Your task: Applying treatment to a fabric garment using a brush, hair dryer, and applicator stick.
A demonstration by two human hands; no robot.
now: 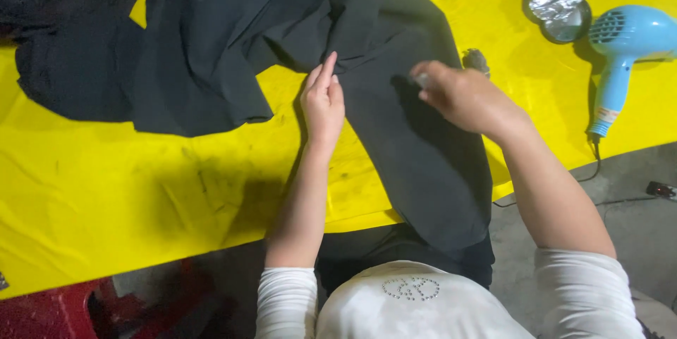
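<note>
A large black garment [233, 36] lies spread over a yellow-covered table [106, 184], with one long part hanging off the near edge toward me. My left hand [323, 99] rests flat on the cloth's edge, fingers together and pointing away. My right hand [458, 96] hovers over the same strip of cloth with fingers pinched on a small shiny object [422, 79]; what it is I cannot tell.
A light blue hair dryer [624, 50] lies at the table's right edge, its cord trailing to the grey floor. A dark round dish with crumpled foil [560, 9] sits beside it. A small grey lump [477, 60] lies on the yellow cover. Something red [63, 311] stands below left.
</note>
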